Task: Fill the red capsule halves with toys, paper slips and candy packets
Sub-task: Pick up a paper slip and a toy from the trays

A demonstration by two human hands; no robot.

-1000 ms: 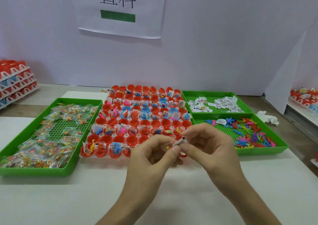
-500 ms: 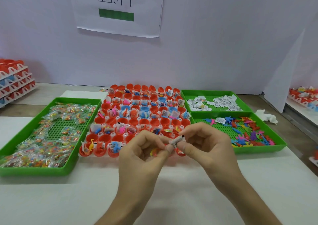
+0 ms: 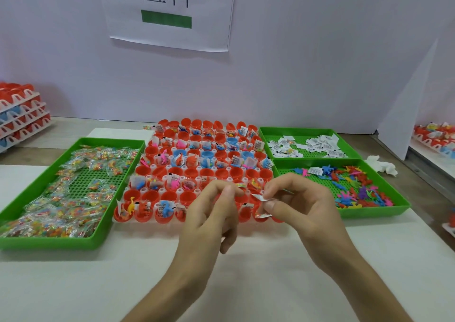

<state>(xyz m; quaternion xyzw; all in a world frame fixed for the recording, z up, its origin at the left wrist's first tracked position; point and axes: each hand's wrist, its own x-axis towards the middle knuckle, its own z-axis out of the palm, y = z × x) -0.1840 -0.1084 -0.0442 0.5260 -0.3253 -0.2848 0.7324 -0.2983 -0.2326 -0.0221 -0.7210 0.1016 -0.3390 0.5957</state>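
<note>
Red capsule halves [image 3: 172, 172] stand in rows in a white holder at the table's middle; many hold toys and slips, some are bare. My right hand [image 3: 298, 206] pinches a white paper slip [image 3: 257, 197] between thumb and forefinger over the holder's front right rows. My left hand [image 3: 211, 215] hovers just left of it, fingers curled, thumb against forefinger, with nothing visible between them. Candy packets [image 3: 73, 198] fill the green tray on the left. Paper slips [image 3: 320, 144] and small coloured toys [image 3: 357, 186] lie in two green trays on the right.
Stacked racks of capsules [image 3: 19, 115] stand at the far left and another rack [image 3: 435, 137] at the far right. A crumpled white thing [image 3: 380, 165] lies beside the toy tray [image 3: 369, 212]. A paper sign [image 3: 170, 11] hangs on the white back wall.
Both hands pinched the slip together before. Now the left fingers have come off it and the hands have drawn slightly apart, the slip staying in my right hand, lower over the capsules.
</note>
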